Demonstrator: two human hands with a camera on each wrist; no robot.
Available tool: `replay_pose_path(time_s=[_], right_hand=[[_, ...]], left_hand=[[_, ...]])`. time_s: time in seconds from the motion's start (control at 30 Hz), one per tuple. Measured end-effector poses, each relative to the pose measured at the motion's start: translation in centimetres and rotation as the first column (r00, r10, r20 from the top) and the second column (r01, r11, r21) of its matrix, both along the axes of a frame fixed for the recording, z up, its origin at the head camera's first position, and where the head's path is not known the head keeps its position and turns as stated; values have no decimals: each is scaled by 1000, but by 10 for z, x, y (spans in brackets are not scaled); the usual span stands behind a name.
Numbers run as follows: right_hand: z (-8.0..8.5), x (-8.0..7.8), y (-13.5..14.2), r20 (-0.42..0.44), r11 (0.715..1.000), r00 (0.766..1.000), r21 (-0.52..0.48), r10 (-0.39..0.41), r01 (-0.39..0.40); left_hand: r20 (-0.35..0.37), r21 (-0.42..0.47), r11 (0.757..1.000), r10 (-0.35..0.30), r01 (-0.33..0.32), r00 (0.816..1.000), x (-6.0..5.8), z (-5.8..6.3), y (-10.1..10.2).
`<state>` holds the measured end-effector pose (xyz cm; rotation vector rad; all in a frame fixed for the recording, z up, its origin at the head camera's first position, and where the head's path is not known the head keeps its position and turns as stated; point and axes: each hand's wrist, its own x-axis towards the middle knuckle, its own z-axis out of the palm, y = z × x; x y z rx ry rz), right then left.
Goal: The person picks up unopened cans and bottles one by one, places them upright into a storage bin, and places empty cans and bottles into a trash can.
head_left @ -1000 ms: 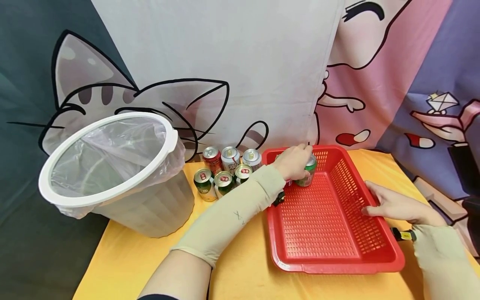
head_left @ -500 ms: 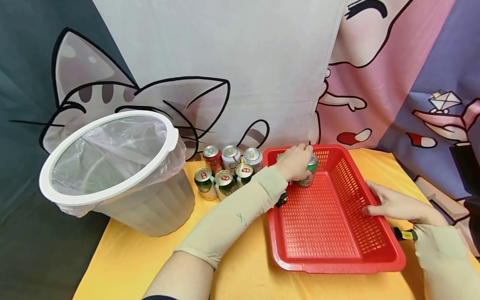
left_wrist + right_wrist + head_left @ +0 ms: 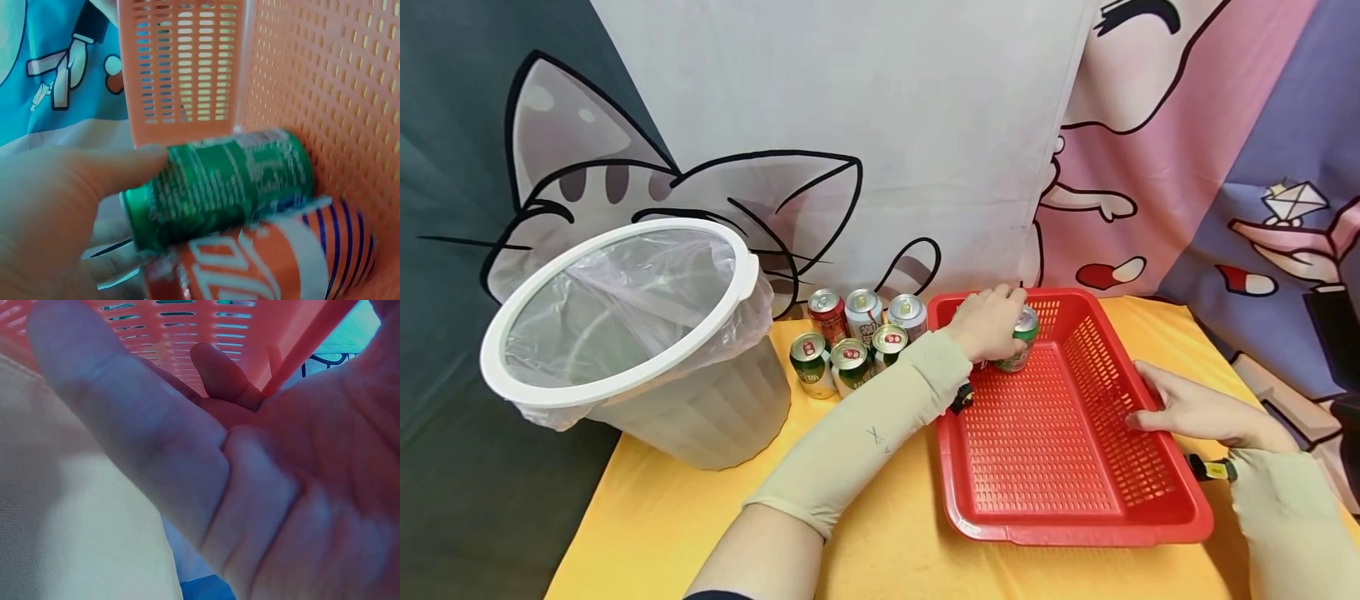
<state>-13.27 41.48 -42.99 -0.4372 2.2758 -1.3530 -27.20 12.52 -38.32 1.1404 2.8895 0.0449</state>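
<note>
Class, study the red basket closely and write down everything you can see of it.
The red basket looks like plastic: rectangular, open-topped, with a smooth solid rim, perforated walls and a floor full of small holes. It sits open side up on the yellow cloth. The right hand holds its right side, thumb over the rim. In its far-left part are a green can and a red can, with the left hand over them.

The left forearm (image 3: 850, 454) is slanting forward and rightward, with the left hand (image 3: 987, 325) facing knuckles-up. The right forearm (image 3: 1296, 508) is angling inward, and the right hand (image 3: 1206, 408) is holding its thumb (image 3: 1150, 421) apart from its fingers (image 3: 1152, 379).
</note>
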Motion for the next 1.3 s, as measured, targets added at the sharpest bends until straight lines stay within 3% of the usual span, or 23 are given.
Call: replay_pose_path(time_s=[0.27,0.57,0.77,1.07,1.3], right_hand=[[2,1,-1,7,1000,1000,-3,9,-9],[3,1,-1,21,1000,1000,-17,20,-20],[3,0,0,-7,1000,1000,-7,23,-23],[4,-4,-3,48,1000,999,10,-23,22],[6,-6,-7,118,998,991,-11,-59,61]], left_hand=[[25,49,999,11,-12,1000,2,15,-17],[14,138,990,-22,20,1000,8,26,-43],[12,188,982,7,-9,1000,13,33,-66],[-4,345,938,47,-43,999,27,30,-110],[-63,416,908,89,-55,994,36,24,-142]])
